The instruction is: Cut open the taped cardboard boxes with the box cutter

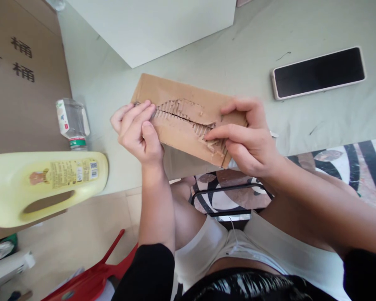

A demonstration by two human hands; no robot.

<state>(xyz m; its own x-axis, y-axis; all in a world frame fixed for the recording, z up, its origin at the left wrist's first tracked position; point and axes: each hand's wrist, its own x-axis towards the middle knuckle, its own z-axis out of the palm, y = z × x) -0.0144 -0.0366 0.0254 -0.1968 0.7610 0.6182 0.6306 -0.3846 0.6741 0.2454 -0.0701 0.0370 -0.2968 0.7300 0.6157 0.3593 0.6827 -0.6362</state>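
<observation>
A brown corrugated cardboard piece (pixel 175 94) lies at the near edge of a pale green table (pixel 247 54), its top layer torn along a jagged line that bares the ribbing. My left hand (pixel 138 129) is closed on the cardboard's left end, fingers curled and thumb pressed on the surface. My right hand (pixel 246 138) grips the right end, thumb and fingertips pinching the torn layer near the ripped edge. Both forearms reach up from my lap.
A smartphone (pixel 319 72), screen dark, lies at the right of the table. A white box (pixel 156 25) stands behind the cardboard. At left are a pale yellow jug (pixel 40 184), a small clear bottle (pixel 72 123) and a large brown carton (pixel 21 75). A red stool (pixel 94 280) is below.
</observation>
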